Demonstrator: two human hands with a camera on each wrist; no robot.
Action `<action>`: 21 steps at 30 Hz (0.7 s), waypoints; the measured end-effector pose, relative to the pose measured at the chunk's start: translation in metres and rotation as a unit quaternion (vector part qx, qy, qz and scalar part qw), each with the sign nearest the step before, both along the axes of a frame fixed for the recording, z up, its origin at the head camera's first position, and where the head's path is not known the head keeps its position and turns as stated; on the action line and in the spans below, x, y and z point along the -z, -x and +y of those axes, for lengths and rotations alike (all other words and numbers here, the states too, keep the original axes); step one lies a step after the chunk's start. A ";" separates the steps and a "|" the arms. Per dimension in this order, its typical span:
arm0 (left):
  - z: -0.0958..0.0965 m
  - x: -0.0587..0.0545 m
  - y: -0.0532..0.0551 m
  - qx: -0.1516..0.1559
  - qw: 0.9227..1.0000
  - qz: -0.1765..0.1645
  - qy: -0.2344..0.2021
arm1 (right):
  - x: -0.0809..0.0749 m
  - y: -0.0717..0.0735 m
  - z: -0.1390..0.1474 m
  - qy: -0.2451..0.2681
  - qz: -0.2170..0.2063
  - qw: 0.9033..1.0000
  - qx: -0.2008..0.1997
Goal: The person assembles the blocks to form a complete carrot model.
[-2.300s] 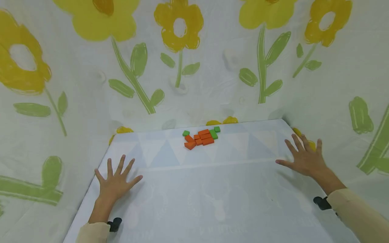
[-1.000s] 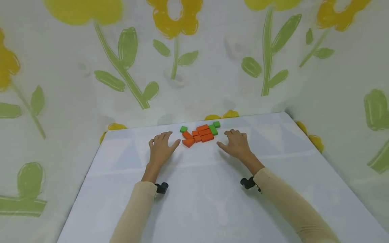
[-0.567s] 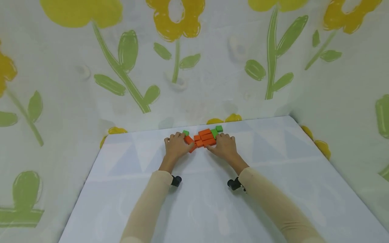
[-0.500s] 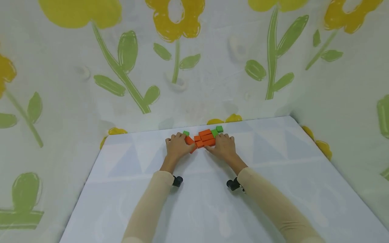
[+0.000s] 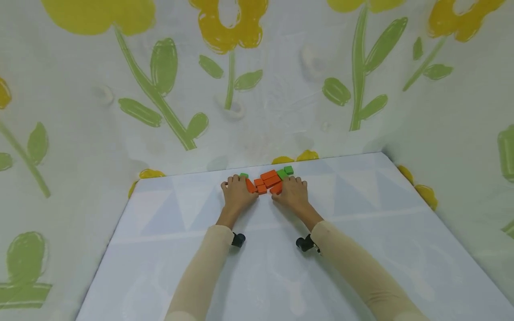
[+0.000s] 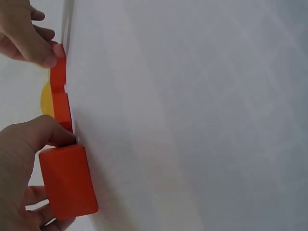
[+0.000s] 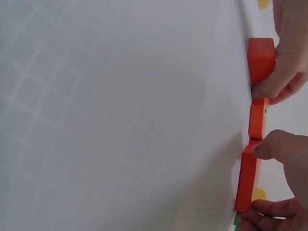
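A slim gap opens between the left hand (image 5: 238, 194) and the right hand (image 5: 293, 194), and orange blocks (image 5: 268, 174) plug its far end! Beyond them, the flowered cloth (image 5: 281, 120) walls off the back. Between the sleeves (image 5: 201, 272), a broad lane runs up the counter (image 5: 265, 276), with open room outside both arms, bounded by cloth sides.

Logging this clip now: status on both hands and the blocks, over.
Left hand: gripping an orange block. Right hand: gripping a long orange block by its ends. Possible snag: other orange blocks and green blocks close by, might get nudged.
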State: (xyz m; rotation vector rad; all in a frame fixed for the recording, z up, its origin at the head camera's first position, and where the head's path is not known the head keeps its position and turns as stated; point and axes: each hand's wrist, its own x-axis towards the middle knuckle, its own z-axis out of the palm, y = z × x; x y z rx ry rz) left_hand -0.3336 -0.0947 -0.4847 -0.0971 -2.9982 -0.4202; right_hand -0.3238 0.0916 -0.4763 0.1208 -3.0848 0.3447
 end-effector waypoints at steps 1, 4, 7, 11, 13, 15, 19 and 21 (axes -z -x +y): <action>-0.002 0.001 0.000 -0.001 1.000 0.004 -0.010 | 0.000 -0.001 -0.001 0.003 -0.004 1.000 -0.001; -0.006 0.001 -0.003 0.003 0.999 0.014 -0.040 | 0.000 -0.004 -0.002 0.010 -0.013 1.000 0.000; -0.010 -0.004 -0.009 0.019 0.997 0.024 -0.075 | -0.001 -0.006 -0.002 0.020 -0.017 1.000 0.003; -0.015 -0.018 -0.025 0.050 0.992 0.037 -0.109 | -0.001 -0.007 0.001 0.041 -0.020 0.999 0.005; -0.019 -0.023 -0.036 0.068 0.989 0.038 -0.125 | 0.000 -0.006 0.003 0.049 -0.016 0.999 0.003; -0.022 -0.027 -0.049 0.083 0.987 0.035 -0.135 | 0.001 -0.004 0.007 0.056 -0.009 0.998 0.000; -0.030 -0.026 -0.075 0.109 0.985 0.020 -0.135 | 0.004 -0.003 0.016 0.071 0.016 0.997 -0.009; -0.033 -0.025 -0.088 0.122 0.984 0.011 -0.127 | 0.004 -0.003 0.020 0.078 0.028 0.996 -0.011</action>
